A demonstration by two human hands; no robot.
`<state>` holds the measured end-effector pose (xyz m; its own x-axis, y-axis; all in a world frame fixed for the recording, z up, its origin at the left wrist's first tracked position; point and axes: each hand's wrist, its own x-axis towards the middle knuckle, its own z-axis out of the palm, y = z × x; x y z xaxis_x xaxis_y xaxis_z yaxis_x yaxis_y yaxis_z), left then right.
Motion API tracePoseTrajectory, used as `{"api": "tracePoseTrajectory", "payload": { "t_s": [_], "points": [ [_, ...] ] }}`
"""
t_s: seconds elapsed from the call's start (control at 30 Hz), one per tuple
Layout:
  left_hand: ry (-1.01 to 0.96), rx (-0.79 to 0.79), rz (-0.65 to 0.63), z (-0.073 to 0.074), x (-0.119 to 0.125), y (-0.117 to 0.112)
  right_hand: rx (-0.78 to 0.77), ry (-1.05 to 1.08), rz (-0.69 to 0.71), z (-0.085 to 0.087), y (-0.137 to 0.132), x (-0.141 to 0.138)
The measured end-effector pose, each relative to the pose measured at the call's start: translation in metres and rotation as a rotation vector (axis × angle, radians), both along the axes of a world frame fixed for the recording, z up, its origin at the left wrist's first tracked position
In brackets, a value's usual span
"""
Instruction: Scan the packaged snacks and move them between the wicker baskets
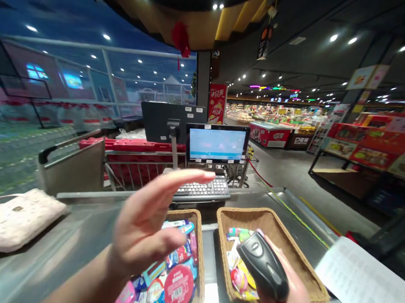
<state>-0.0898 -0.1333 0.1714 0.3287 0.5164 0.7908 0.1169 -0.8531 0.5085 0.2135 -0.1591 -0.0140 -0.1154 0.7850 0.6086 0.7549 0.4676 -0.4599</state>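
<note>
My left hand [151, 225] is raised over the left wicker basket [201, 255], its fingers stretched out and the thumb apart, with nothing in it. Below it the basket holds several small packaged goods, among them a round red tub [179, 287] with a barcode on its lid. In my right hand [295, 287] is a black barcode scanner [264, 265], held above the right wicker basket [286, 233]. Small colourful items lie in that basket's left part, among them a pink round piece [239, 279]; the scanner hides some of them.
A keyboard [203, 187] and a lit monitor [217, 144] stand behind the baskets, with a second, dark screen [163, 122] beside them. A pale handbag [19, 218] lies on the metal counter [82, 244] at left. Printed paper sheets [368, 278] are at right.
</note>
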Motion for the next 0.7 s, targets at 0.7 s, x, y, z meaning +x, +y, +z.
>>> {"api": "tracePoseTrajectory", "payload": {
  "t_s": [0.7],
  "points": [
    [1.301,-0.118,-0.14,-0.249,0.165,0.115,-0.107,0.202,-0.187,0.01,0.004,0.034]
  ]
}}
